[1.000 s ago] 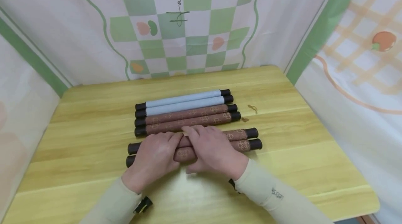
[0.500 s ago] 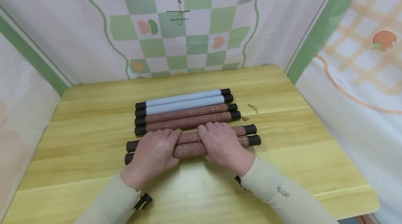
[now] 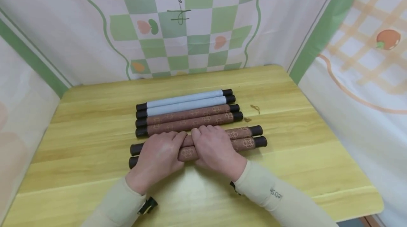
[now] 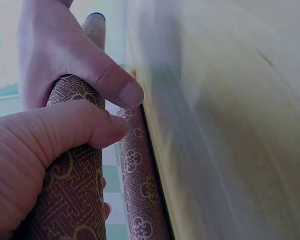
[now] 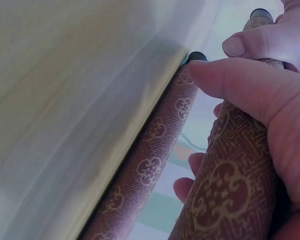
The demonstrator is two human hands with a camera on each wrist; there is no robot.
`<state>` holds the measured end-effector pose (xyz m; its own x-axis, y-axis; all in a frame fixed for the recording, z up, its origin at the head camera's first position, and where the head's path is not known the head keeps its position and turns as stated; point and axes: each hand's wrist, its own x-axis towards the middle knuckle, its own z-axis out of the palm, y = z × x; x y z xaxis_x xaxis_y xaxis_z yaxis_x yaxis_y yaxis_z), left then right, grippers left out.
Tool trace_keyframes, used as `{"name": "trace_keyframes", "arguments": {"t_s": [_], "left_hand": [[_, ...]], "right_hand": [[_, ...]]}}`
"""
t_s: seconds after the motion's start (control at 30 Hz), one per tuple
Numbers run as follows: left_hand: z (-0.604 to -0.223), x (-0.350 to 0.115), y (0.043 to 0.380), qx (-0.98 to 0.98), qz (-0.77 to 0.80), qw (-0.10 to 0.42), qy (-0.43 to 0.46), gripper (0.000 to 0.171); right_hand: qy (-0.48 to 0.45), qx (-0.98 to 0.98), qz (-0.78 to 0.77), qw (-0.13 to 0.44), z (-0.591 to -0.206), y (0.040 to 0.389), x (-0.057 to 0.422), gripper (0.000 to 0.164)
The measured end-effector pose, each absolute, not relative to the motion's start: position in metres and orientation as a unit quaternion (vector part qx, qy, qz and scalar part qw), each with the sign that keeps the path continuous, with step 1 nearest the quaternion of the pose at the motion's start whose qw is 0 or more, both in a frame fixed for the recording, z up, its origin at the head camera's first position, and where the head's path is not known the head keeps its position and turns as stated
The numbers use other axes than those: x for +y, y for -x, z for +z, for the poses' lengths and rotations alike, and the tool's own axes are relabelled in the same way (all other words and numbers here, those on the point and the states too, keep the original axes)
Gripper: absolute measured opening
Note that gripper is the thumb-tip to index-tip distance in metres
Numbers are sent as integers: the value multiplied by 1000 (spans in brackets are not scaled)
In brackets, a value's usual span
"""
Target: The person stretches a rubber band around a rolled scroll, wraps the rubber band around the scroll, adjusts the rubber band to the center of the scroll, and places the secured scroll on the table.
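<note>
Two brown scrolls with gold motifs and black end knobs lie side by side across both hands in the head view, the rear scroll (image 3: 239,133) and the front scroll (image 3: 244,144). My left hand (image 3: 159,152) grips the pair left of the middle, and my right hand (image 3: 215,149) grips them just beside it. In the left wrist view, my left thumb (image 4: 85,122) bends over a brown scroll (image 4: 72,195). From the right wrist, the held scroll (image 5: 222,200) appears raised off the tabletop, with my right thumb (image 5: 240,82) along its side.
Beyond the hands, two more brown scrolls (image 3: 190,119) and two light blue scrolls (image 3: 187,102) form a parallel row on the wooden table (image 3: 302,170). Small brown scraps (image 3: 255,108) lie right of them. Printed cloth (image 3: 203,25) hangs behind the table.
My right hand first slid right along the scrolls, then came back left towards my left hand. The held pair has shifted slightly; the row behind stays put.
</note>
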<state>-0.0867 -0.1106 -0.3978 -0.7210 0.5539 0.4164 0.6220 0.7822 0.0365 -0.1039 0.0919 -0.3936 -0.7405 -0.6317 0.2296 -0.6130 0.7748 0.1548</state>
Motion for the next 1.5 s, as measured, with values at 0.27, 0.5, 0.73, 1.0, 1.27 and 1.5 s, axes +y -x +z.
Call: {"name": "trace_keyframes", "arguments": {"t_s": [0.27,0.5,0.73,1.0,1.27,1.5], "left_hand": [[-398,-114,87,-926,-78,197,312,61],[-397,-119,88,-930,-83,190,305,64],[-398,-119,87,-933,-76,170,309,65],[-396,-122,84,-940,-64,127,312,70],[-398,-122,84,-935,-62,122,327,75],[-399,-124,81,-937,-78,105,325,81]], "right_hand": [[-316,-946,-8,64,-385,106,108,105],[-325,-942,-7,82,-383,111,126,96],[-354,-925,12,141,-390,113,128,62],[-358,-923,17,141,-393,113,128,55],[-368,-919,14,138,-394,113,127,49],[-368,-921,9,127,-393,113,127,52]]}}
